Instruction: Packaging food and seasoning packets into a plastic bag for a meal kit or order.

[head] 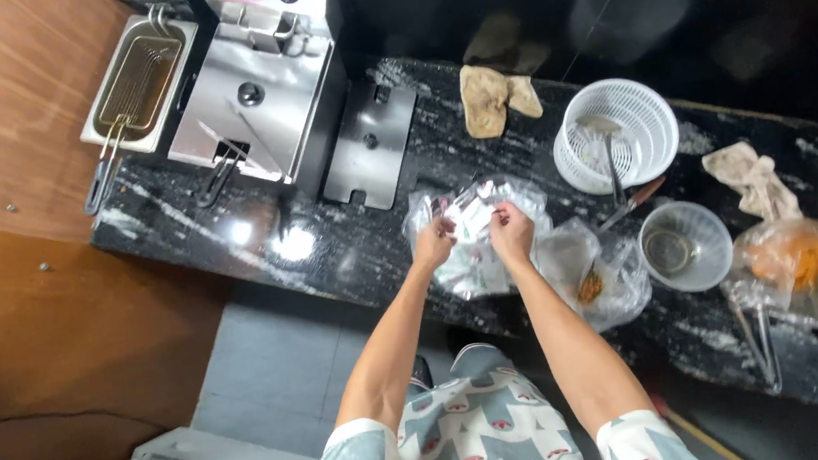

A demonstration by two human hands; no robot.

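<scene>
A clear plastic bag [473, 216] lies crumpled on the black speckled counter [332, 257], near its front edge. My left hand [433, 243] pinches the bag's left side and my right hand [510, 232] pinches its right side, the two hands close together over the bag. What is inside the bag is not clear. Just right of my right hand lies a second clear bag [598, 277] with a small orange-brown piece of food in it.
A steel twin fryer [245, 86] with a wire basket [137, 81] stands at the back left, its black lid [371, 144] flat beside it. A white colander [624, 129], clear cup [685, 245], cloth rags [496, 97] and a bagged orange food [817, 266] lie to the right.
</scene>
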